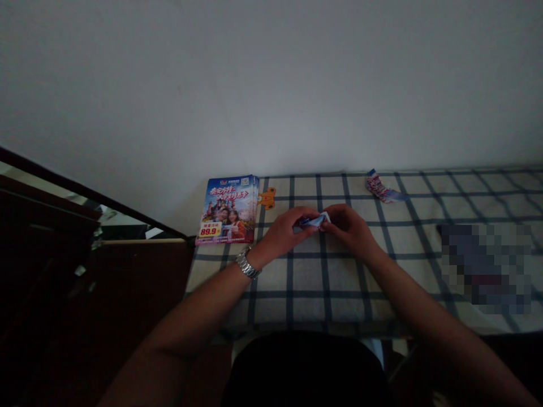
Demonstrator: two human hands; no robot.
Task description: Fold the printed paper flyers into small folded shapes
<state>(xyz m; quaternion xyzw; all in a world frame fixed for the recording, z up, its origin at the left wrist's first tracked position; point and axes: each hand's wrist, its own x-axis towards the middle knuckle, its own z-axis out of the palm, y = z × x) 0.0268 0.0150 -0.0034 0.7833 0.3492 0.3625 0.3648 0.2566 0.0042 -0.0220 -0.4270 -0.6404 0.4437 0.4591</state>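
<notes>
Fingers [335, 228]: those of the left hand [291, 227] and right hand [348, 227] pinched on one folded paper [314, 221]
Folded paper: between the two hands, above the checked cloth [305, 277] on the worktop
Wristwatch [247, 263]: silver, on the left wrist
Bear-shaped piece [266, 198]: orange, beside the flyer stack [231, 209], which reads 89.9
Curved paper strip [380, 188]: right of the hands, near the wall [297, 85]
Pixelated object [487, 271]: far right, details hidden

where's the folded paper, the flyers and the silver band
Folded paper [316, 221]: head view, on the pale-blue part showing between the fingertips.
Flyers [227, 210]: head view, middle of the top one's printed front.
Silver band [247, 264]: head view, on its metal links.
</notes>
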